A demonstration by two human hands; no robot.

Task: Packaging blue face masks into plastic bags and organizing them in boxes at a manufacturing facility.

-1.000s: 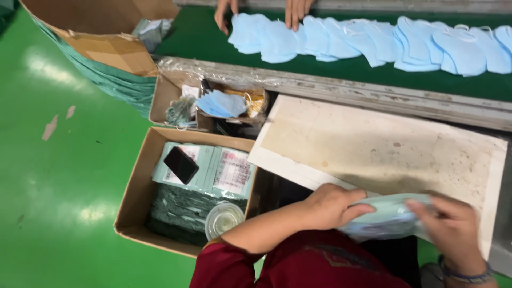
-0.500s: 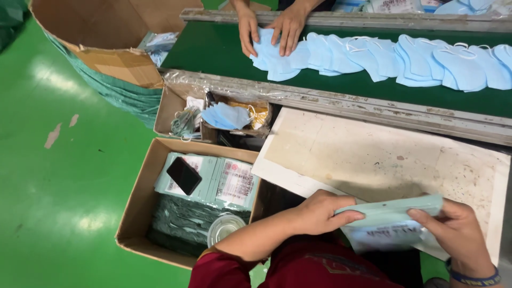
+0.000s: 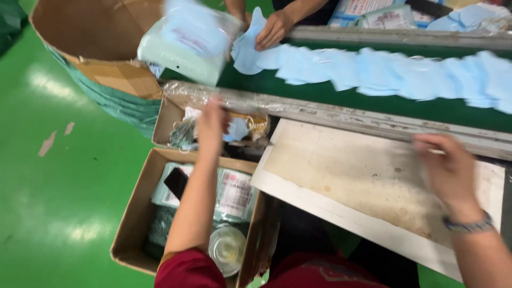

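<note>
Three cardboard boxes (image 3: 140, 224), one flying pale-green pack (image 3: 186, 45), four hands (image 3: 450, 170).

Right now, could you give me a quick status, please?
Left hand open, raised; right hand open over board. Pack airborne near big box. Nothing in the way.

The stained white surface (image 3: 368, 186) is pretty much bare between the left hand (image 3: 212, 124) and right hand (image 3: 449, 169), so there's plenty of room there. Past it a metal rail (image 3: 341, 114) blocks the way. The cardboard box (image 3: 140, 213) below the left arm is packed full, with little space inside.
</note>
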